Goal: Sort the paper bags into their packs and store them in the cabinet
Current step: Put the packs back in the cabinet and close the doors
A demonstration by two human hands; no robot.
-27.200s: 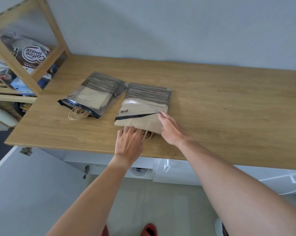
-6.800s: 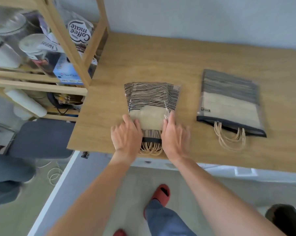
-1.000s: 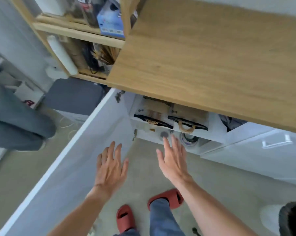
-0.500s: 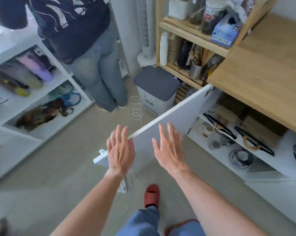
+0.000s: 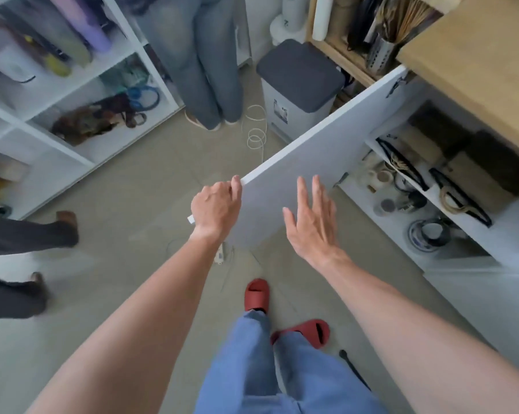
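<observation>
Two packs of brown paper bags lie side by side on the upper shelf of the open cabinet (image 5: pixel 449 249), the left pack (image 5: pixel 413 156) and the right pack (image 5: pixel 473 186), their handles pointing out. The white cabinet door (image 5: pixel 318 162) stands swung wide open. My left hand (image 5: pixel 216 207) grips the door's outer edge, fingers curled over it. My right hand (image 5: pixel 312 219) hovers flat in front of the door's inner face, fingers spread and holding nothing.
A grey-lidded bin (image 5: pixel 297 85) stands behind the door. A person in jeans (image 5: pixel 204 61) stands by the white shelving (image 5: pixel 73 94) on the left; another person's legs (image 5: pixel 19 264) are at the far left. Tape rolls and small jars fill the cabinet's lower shelf. The wooden countertop (image 5: pixel 485 55) is above.
My left hand has moved to the door's outer edge and curled round it. The right hand stays flat near the door. The view has dropped lower.
</observation>
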